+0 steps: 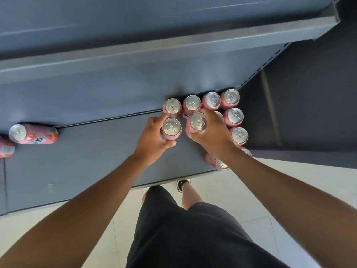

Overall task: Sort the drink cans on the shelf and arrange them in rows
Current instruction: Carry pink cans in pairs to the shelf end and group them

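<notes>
Several pink drink cans with silver tops stand in rows at the right end of a dark grey shelf (92, 157). My left hand (152, 141) is wrapped around one can (171, 127), which stands just in front of the leftmost back-row can (172, 106). My right hand (210, 135) grips another can (198, 121) to its right, in front of the back row (212, 100). A column of cans (235, 116) runs along the right side. My right wrist partly hides two cans near the front edge (220, 163).
Far left on the shelf stand a separate pink can (31, 133) and part of another (6, 149) at the frame's edge. An upper shelf (173, 43) overhangs the back. The shelf's front edge is near my legs; pale floor tiles lie below.
</notes>
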{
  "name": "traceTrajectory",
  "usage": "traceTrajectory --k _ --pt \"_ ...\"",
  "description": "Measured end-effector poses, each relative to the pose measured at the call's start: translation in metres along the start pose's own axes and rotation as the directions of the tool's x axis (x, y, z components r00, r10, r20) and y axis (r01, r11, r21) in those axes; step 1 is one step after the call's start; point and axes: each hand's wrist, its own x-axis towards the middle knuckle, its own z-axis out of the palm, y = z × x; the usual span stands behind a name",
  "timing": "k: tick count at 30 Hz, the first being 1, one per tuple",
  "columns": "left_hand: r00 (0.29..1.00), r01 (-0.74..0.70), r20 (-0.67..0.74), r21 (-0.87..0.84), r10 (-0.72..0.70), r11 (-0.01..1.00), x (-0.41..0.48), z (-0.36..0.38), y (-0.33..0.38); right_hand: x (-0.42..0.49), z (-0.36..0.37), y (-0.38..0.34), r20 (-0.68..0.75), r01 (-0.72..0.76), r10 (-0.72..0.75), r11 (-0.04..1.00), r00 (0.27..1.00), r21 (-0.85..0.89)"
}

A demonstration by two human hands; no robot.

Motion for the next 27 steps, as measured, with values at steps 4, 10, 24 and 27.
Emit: traceTrajectory --k 4,10,24,27 --pt "0.996 0.071 -0.048 -0.053 -0.073 0.996 0.007 0.02 -0.007 0.01 0.009 0.015 -0.063 0.089 -0.107 0.968 0.992 -0.234" --pt "0.987 0.106 -0.106 -0.137 -0.121 0.985 0.018 0.043 -0.011 0.017 0.029 0.026 -0.03 0.097 -0.126 0.873 0.992 -0.477" --pt "0.995 0.084 -0.053 -0.108 -0.09 0.991 0.01 0.039 -0.017 0.004 0.019 0.019 -0.003 0.22 -0.261 0.82 0.965 -0.528" --pt "0.998 0.033 -0.048 0.002 -0.033 0.999 -0.002 0.022 -0.004 -0.008 0.006 0.012 0.01 0.353 -0.398 0.802 0.917 -0.481"
